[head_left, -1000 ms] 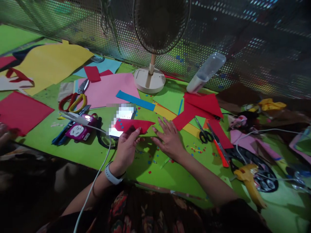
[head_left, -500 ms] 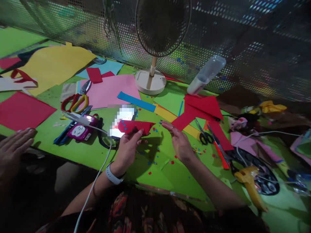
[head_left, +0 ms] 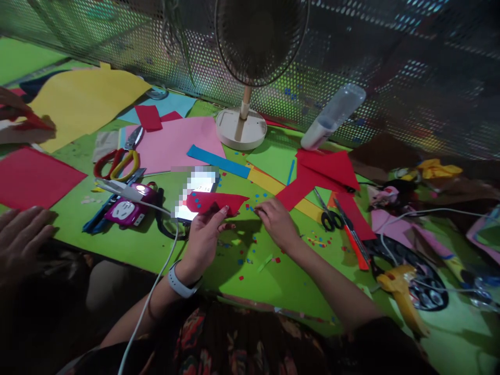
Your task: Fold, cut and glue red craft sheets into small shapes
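My left hand, a white watch band on its wrist, pinches a red piece of paper or felt with small blue squares stuck near its left end. The piece is raised in front of a lit phone. To its right, low over the green table, is my right hand with thumb and fingertips brought together. Whatever lies between those fingertips is too small to make out. Tiny blue and red squares are scattered on the table around and below both hands.
Scissors with red and yellow handles and a purple power adapter are at left, by another person's hand. A fan stands behind. Black scissors, a cutter and a yellow glue gun lie at right.
My right hand's fingers have gone from stretched out to pinched together, a little further left. My left hand still holds the red piece. Another person's hand has appeared at the far left.
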